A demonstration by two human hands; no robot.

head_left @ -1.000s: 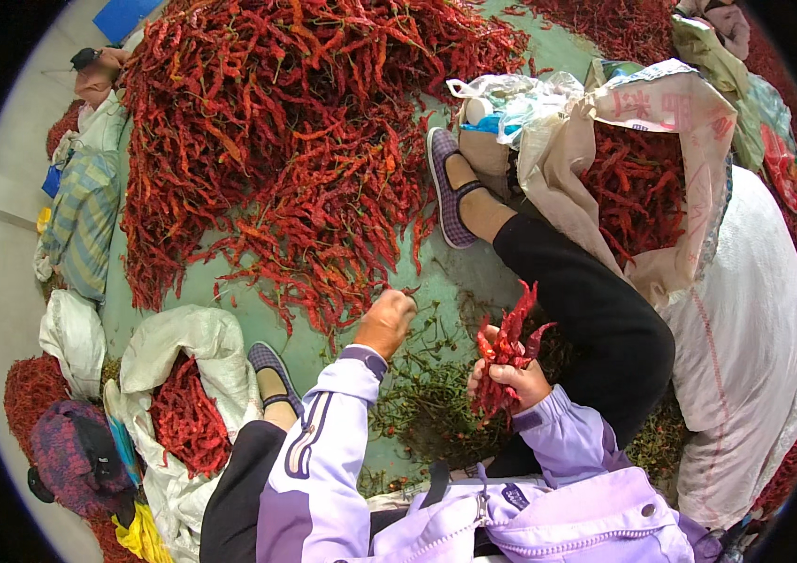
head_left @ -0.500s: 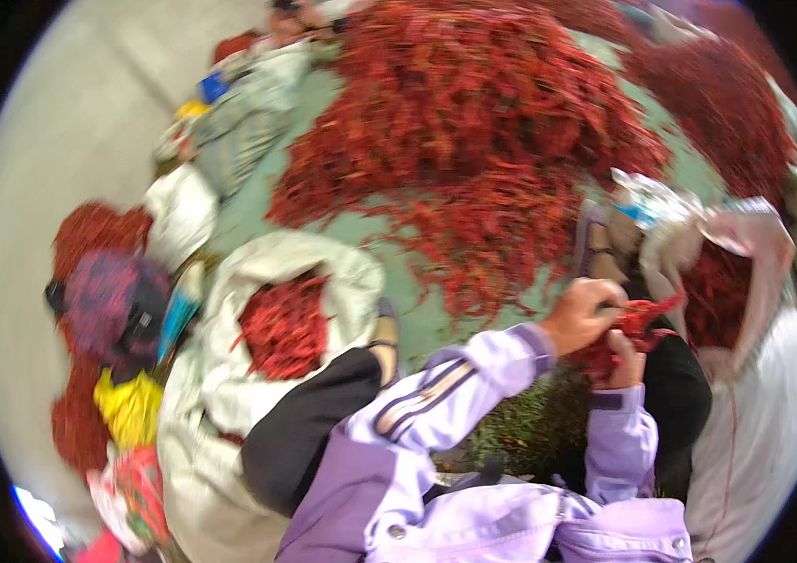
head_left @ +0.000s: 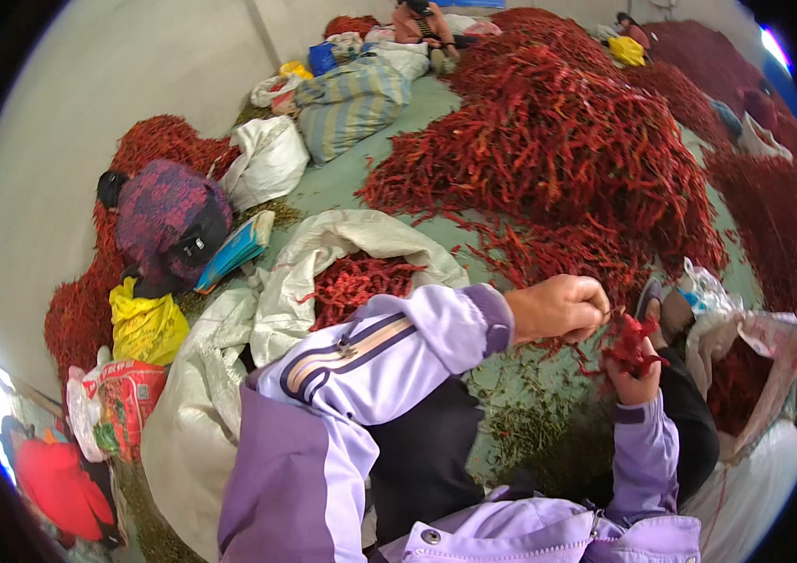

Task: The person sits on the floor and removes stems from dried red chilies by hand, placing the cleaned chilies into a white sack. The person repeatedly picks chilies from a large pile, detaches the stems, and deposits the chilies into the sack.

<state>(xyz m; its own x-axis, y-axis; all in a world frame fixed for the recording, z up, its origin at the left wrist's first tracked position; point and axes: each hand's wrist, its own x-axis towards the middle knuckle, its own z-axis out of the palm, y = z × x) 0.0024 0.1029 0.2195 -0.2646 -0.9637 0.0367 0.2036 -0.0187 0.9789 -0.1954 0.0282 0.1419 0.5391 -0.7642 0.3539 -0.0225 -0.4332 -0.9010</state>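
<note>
My right hand (head_left: 639, 383) is closed around a bunch of dried red chillies (head_left: 631, 343), which stick out above the fingers. Close to their tips, my left hand (head_left: 563, 308) is pinched, thumb against fingers. Whatever it pinches is too small to make out. Beyond both hands rises a large heap of red chillies (head_left: 549, 141), with loose ones spilling toward me. An open white woven sack (head_left: 361, 230) with red chillies inside stands to the left. At the right is another open sack (head_left: 760, 450), also holding chillies. Green stems and scraps (head_left: 535, 418) litter the floor below my hands.
A purple patterned backpack (head_left: 162, 220), a yellow plastic bag (head_left: 147, 324) and a striped sack (head_left: 352, 108) lie to the left. More chilli heaps (head_left: 774, 225) line the right side. A person (head_left: 422, 26) sits at the back, and another person (head_left: 633, 33) is farther right.
The view has swung, bringing the far wall and people into sight. My left hand has drawn slightly away from the right, which still holds chillies.
</note>
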